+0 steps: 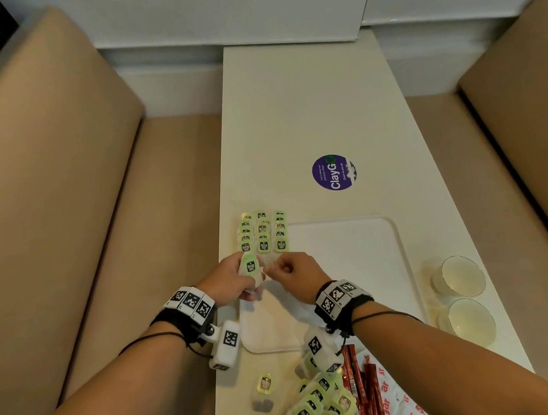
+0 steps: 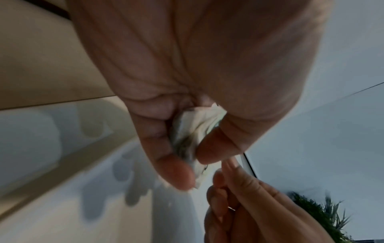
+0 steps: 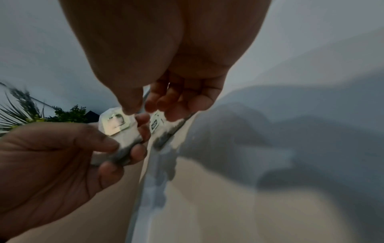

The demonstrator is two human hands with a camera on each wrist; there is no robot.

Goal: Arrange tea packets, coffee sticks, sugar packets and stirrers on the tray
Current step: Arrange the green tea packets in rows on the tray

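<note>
On the white tray (image 1: pixel 352 266), green-tagged tea packets (image 1: pixel 262 233) lie in three neat rows at its far left corner. My left hand (image 1: pixel 236 277) hovers over the tray's left edge and grips a small bunch of tea packets (image 1: pixel 251 267), which shows crumpled between thumb and fingers in the left wrist view (image 2: pixel 187 136). My right hand (image 1: pixel 285 268) meets it from the right and pinches one tea packet (image 3: pixel 164 134) at the edge of that bunch. Near me lie a heap of tea packets (image 1: pixel 311 409), red coffee sticks (image 1: pixel 357 376) and white sugar packets (image 1: pixel 405 405). No stirrers are in view.
One loose tea packet (image 1: pixel 264 386) lies by the table's left edge. Two glass bowls (image 1: pixel 462 275) (image 1: pixel 471 322) stand right of the tray. A purple round sticker (image 1: pixel 334 172) is on the table beyond the tray. Beige sofas flank the narrow white table.
</note>
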